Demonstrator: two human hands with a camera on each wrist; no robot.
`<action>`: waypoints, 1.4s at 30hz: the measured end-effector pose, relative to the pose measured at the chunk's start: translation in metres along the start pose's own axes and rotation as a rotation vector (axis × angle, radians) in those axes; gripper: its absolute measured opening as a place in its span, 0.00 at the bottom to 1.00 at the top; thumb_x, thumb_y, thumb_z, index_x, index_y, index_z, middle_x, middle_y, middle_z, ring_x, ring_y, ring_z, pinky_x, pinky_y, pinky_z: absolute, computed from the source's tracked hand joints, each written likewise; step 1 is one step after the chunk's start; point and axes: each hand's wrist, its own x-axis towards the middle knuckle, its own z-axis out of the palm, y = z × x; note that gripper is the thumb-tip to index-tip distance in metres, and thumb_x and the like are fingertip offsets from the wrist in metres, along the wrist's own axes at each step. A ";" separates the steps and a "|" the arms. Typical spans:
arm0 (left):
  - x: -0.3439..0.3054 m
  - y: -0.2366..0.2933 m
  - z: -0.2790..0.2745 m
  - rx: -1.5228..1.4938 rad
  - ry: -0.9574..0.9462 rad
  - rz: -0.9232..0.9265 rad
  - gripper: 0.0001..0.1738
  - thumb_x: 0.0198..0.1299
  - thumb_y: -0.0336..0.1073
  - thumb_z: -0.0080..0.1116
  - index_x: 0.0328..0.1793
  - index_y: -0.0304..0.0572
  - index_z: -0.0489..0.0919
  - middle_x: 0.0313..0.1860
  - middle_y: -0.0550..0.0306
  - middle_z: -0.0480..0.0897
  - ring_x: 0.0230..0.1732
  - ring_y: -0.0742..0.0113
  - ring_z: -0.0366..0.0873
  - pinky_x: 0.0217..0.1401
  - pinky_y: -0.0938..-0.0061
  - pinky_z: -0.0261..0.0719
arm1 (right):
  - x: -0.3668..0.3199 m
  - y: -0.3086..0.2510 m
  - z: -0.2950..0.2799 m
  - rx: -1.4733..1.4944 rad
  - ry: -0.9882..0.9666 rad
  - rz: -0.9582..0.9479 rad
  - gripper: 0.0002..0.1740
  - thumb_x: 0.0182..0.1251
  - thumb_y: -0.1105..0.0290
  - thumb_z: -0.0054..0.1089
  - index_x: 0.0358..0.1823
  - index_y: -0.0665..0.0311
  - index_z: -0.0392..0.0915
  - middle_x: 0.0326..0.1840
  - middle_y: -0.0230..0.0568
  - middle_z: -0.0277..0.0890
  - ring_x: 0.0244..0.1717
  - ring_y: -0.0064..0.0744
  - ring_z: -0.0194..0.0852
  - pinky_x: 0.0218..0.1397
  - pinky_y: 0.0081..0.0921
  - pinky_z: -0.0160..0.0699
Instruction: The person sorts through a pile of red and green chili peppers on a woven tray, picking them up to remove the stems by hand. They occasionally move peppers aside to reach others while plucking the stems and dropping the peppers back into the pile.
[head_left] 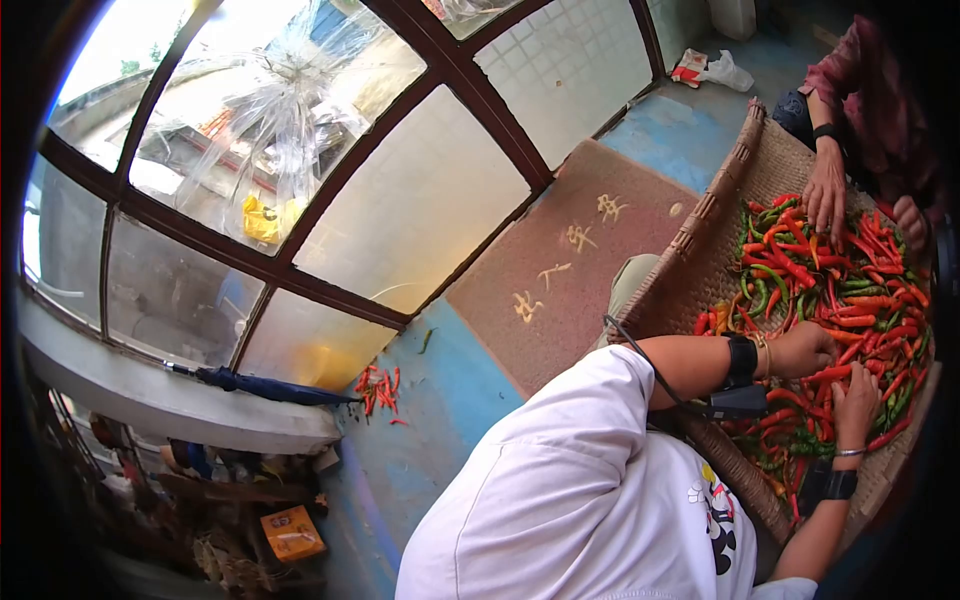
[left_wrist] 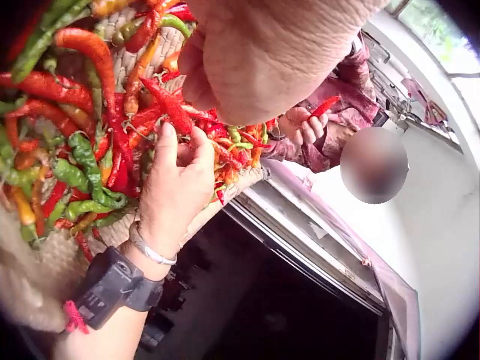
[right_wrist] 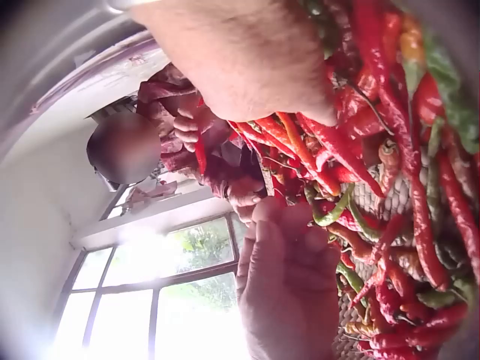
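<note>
Chillies (head_left: 850, 300), red and green, lie heaped on the woven tray (head_left: 700, 260), their long axes pointing every way. Both hands are already in the near part of the heap, so neither is nearer: left hand (head_left: 805, 350) with knuckles bent, right hand (head_left: 855, 405) just beside it, fingertips among red pods. Whether either pinches a pod I cannot tell. Another person's hand (head_left: 827, 190) rests at the far side
</note>
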 end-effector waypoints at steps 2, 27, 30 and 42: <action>0.001 0.008 0.001 -0.004 -0.006 0.013 0.08 0.48 0.27 0.54 0.34 0.33 0.79 0.24 0.50 0.79 0.27 0.67 0.78 0.33 0.72 0.76 | -0.002 0.004 0.003 0.032 0.013 -0.001 0.16 0.49 0.72 0.60 0.41 0.63 0.70 0.38 0.44 0.69 0.43 0.44 0.66 0.46 0.39 0.63; -0.008 0.009 0.017 0.251 -0.005 0.466 0.15 0.53 0.29 0.58 0.47 0.36 0.74 0.34 0.57 0.75 0.26 0.74 0.73 0.29 0.78 0.72 | -0.001 -0.052 -0.054 0.849 0.320 0.065 0.06 0.62 0.71 0.51 0.30 0.66 0.72 0.23 0.39 0.70 0.22 0.31 0.71 0.26 0.23 0.67; -0.016 0.017 0.016 -0.057 -0.228 -0.051 0.09 0.57 0.35 0.57 0.38 0.37 0.74 0.24 0.66 0.72 0.25 0.80 0.70 0.27 0.80 0.71 | -0.002 -0.050 -0.050 1.160 0.353 0.266 0.11 0.67 0.67 0.46 0.33 0.68 0.73 0.27 0.32 0.74 0.25 0.15 0.69 0.30 0.14 0.70; -0.015 0.006 0.016 0.041 -0.140 -0.002 0.10 0.58 0.35 0.55 0.42 0.36 0.73 0.25 0.64 0.73 0.26 0.80 0.68 0.28 0.82 0.70 | 0.001 -0.047 -0.034 1.093 0.144 0.369 0.06 0.60 0.71 0.53 0.32 0.66 0.75 0.20 0.27 0.70 0.20 0.13 0.66 0.24 0.13 0.65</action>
